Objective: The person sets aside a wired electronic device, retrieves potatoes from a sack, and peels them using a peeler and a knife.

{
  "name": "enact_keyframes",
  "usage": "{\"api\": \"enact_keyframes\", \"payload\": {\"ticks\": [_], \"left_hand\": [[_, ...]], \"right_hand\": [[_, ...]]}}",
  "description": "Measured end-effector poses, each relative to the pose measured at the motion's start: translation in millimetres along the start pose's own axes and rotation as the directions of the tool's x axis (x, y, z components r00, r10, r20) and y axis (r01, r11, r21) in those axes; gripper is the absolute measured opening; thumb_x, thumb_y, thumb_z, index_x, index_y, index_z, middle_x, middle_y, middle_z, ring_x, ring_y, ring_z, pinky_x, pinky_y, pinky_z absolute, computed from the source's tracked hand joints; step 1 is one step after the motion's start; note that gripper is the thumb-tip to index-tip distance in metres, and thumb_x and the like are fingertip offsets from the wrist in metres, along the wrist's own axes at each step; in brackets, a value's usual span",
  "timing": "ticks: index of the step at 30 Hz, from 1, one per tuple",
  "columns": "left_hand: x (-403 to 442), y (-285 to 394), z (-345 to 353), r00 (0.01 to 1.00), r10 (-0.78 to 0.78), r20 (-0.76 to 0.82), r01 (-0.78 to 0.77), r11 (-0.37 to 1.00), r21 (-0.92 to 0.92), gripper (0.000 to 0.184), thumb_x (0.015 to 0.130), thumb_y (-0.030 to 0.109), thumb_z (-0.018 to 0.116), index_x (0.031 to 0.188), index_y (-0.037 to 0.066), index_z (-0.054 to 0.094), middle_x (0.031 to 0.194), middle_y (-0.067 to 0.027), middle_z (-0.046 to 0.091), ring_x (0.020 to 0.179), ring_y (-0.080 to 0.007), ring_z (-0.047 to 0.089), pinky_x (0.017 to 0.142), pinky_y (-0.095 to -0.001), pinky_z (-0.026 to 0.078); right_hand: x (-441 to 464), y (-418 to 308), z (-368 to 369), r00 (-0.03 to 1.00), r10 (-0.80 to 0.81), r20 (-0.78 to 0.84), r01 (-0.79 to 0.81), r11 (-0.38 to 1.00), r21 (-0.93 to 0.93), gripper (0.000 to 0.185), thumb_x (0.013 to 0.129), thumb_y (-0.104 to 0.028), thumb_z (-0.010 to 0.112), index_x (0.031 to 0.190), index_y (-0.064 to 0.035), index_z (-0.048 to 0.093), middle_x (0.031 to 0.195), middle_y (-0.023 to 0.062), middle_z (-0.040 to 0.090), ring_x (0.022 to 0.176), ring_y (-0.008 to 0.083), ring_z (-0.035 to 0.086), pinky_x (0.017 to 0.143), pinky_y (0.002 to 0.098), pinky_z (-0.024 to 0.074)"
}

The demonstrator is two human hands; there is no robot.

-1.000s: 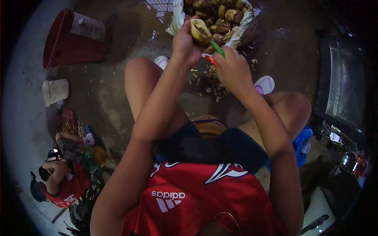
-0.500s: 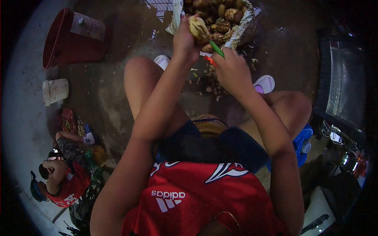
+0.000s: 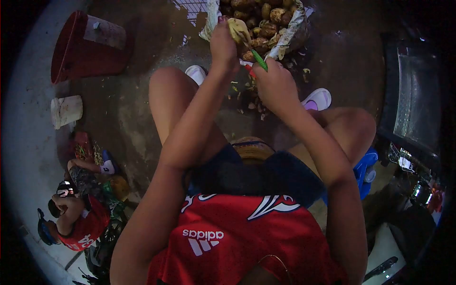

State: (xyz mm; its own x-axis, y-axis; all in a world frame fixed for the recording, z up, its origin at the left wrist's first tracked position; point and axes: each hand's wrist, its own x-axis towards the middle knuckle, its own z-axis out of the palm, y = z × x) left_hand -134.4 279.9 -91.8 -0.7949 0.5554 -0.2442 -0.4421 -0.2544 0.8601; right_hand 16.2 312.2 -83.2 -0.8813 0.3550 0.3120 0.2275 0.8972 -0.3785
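At the top of the head view, my left hand [image 3: 223,47] is closed around a peeled, pale yellow potato [image 3: 239,31]. My right hand [image 3: 275,81] grips a slim green-handled tool [image 3: 259,59], whose far end reaches the potato's lower side. The tool's blade is too small and blurred to make out. A red piece with a whitish end also sticks out of the right fist; whether it belongs to the tool, I cannot tell. Just beyond both hands stands an open white sack [image 3: 299,21] of brown, unpeeled potatoes [image 3: 269,30].
Peelings [image 3: 256,105] lie on the wet floor between my feet. A red bucket [image 3: 85,52] and a small white bucket [image 3: 67,111] stand left. Another person in a red shirt [image 3: 90,223] sits lower left. A dark framed panel [image 3: 415,99] and blue plastic stool [image 3: 365,173] are right.
The potato has turned slightly in my left hand. My right hand has shifted a little to the left and down, with the tool still held.
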Motion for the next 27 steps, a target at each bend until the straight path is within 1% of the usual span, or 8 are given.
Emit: {"api": "enact_keyframes", "payload": {"ticks": [3, 6, 12, 15, 18, 21, 23, 27], "left_hand": [[-5.7, 2.6, 1.2, 0.999, -0.015, 0.033, 0.016, 0.999, -0.044, 0.033, 0.091, 0.029, 0.032, 0.102, 0.003, 0.05, 0.088, -0.0079, 0.058, 0.077, -0.0189, 0.058, 0.067, -0.0353, 0.049], [3.4, -2.3, -2.8, 0.996, 0.081, 0.046, -0.083, 0.995, 0.046, 0.033, 0.091, 0.029, 0.031, 0.101, 0.004, 0.051, 0.087, -0.0075, 0.058, 0.076, -0.0188, 0.058, 0.067, -0.0347, 0.049], [-1.1, 2.4, -0.8, 0.999, 0.024, 0.032, -0.026, 0.998, 0.061, 0.031, 0.091, 0.027, 0.033, 0.099, 0.004, 0.051, 0.086, -0.0071, 0.059, 0.074, -0.0181, 0.058, 0.065, -0.0335, 0.048], [-5.7, 2.6, 3.5, 0.991, 0.128, 0.04, -0.133, 0.98, 0.145, 0.031, 0.09, 0.027, 0.032, 0.099, 0.004, 0.052, 0.087, -0.0071, 0.059, 0.074, -0.0178, 0.058, 0.065, -0.0335, 0.048], [-3.0, -2.0, 3.0, 0.983, 0.178, 0.036, -0.181, 0.978, 0.105, 0.032, 0.091, 0.027, 0.031, 0.099, 0.004, 0.052, 0.088, -0.0069, 0.059, 0.075, -0.0173, 0.058, 0.065, -0.0332, 0.048], [-0.7, -3.5, 0.7, 1.0, 0.021, 0.012, -0.021, 1.0, 0.011, 0.032, 0.091, 0.026, 0.031, 0.101, 0.004, 0.051, 0.089, -0.007, 0.059, 0.077, -0.0173, 0.058, 0.066, -0.0332, 0.047], [-2.9, -2.0, 0.6, 0.999, -0.03, 0.027, 0.031, 0.999, -0.029, 0.031, 0.091, 0.026, 0.031, 0.101, 0.004, 0.051, 0.09, -0.0069, 0.058, 0.078, -0.0177, 0.058, 0.067, -0.0335, 0.047], [-8.8, 3.9, 4.5, 0.998, -0.04, 0.038, 0.042, 0.998, -0.036, 0.032, 0.092, 0.026, 0.031, 0.102, 0.003, 0.05, 0.092, -0.0078, 0.058, 0.08, -0.0191, 0.058, 0.069, -0.0346, 0.047]], "right_hand": [[-0.9, 1.2, 5.0, 1.0, -0.008, 0.003, 0.008, 1.0, -0.025, 0.015, 0.074, -0.01, 0.051, 0.088, -0.0086, 0.056, 0.078, 0.0117, 0.047, 0.069, 0.0274, 0.055, 0.057, 0.0381, 0.0454], [-0.2, 3.5, 7.7, 1.0, -0.028, -0.003, 0.027, 0.998, -0.051, 0.013, 0.074, -0.01, 0.051, 0.086, -0.0079, 0.055, 0.078, 0.0121, 0.047, 0.069, 0.0277, 0.055, 0.056, 0.0381, 0.0457], [0.1, 1.6, 9.9, 1.0, -0.007, 0.012, 0.007, 1.0, -0.011, 0.009, 0.074, -0.01, 0.052, 0.083, -0.0067, 0.054, 0.079, 0.0133, 0.047, 0.068, 0.0288, 0.055, 0.056, 0.0388, 0.0464], [0.4, 0.4, 9.2, 0.999, 0.008, 0.033, -0.008, 1.0, -0.001, 0.009, 0.074, -0.01, 0.052, 0.082, -0.0058, 0.054, 0.08, 0.0141, 0.048, 0.069, 0.0291, 0.056, 0.057, 0.0389, 0.0468], [2.8, 0.8, 4.7, 0.998, 0.022, 0.059, -0.023, 1.0, 0.009, 0.009, 0.074, -0.009, 0.052, 0.082, -0.0048, 0.054, 0.081, 0.0147, 0.048, 0.07, 0.0293, 0.056, 0.059, 0.0387, 0.0471], [1.7, 2.7, 4.7, 1.0, 0.004, 0.03, -0.004, 1.0, -0.012, 0.01, 0.074, -0.009, 0.052, 0.082, -0.0042, 0.054, 0.081, 0.0149, 0.048, 0.07, 0.0293, 0.056, 0.06, 0.0386, 0.0471], [2.2, 5.2, 9.7, 1.0, 0.001, 0.004, -0.001, 1.0, -0.023, 0.01, 0.074, -0.009, 0.052, 0.083, -0.0042, 0.054, 0.082, 0.0149, 0.048, 0.071, 0.0292, 0.055, 0.059, 0.0386, 0.0469], [2.5, 8.4, 13.1, 1.0, 0.0, 0.027, 0.001, 1.0, -0.028, 0.01, 0.074, -0.011, 0.053, 0.082, -0.005, 0.055, 0.082, 0.0137, 0.047, 0.071, 0.0277, 0.055, 0.059, 0.0383, 0.0467]]}}
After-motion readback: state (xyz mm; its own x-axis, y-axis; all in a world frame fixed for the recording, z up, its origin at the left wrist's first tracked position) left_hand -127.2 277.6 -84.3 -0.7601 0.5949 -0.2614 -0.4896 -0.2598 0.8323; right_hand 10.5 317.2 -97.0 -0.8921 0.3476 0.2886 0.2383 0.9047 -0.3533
